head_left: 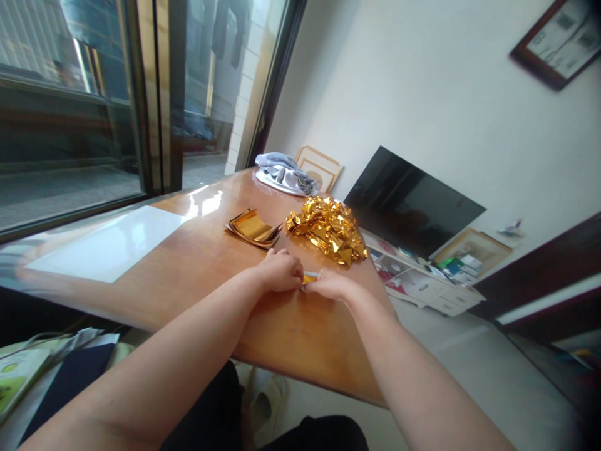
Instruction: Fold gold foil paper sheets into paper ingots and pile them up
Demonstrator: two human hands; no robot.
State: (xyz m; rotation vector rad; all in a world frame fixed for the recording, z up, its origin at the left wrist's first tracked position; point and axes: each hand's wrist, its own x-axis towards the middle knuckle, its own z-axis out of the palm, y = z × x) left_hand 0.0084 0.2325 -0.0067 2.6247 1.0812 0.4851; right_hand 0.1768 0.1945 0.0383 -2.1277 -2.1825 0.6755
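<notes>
Hands: left hand point(280, 270) and right hand point(331, 285) brought together, both pinched on small gold foil piece point(310, 277) near table point(197, 269) right edge. Risk judged: thin foil torn or creased askew if pressed unevenly; folded pile point(331, 228), flat sheets point(254, 228) knocked off edge by elbow.

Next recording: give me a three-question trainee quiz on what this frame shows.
1. True or false: both hands pinch one small gold piece.
2. Which lies nearer the window: A) flat gold sheets B) folded gold pile?
3. What lies at the table's far end?

Key: 1. True: left hand and right hand meet on it. 2. A. 3. A crumpled grey-white cloth.
</notes>
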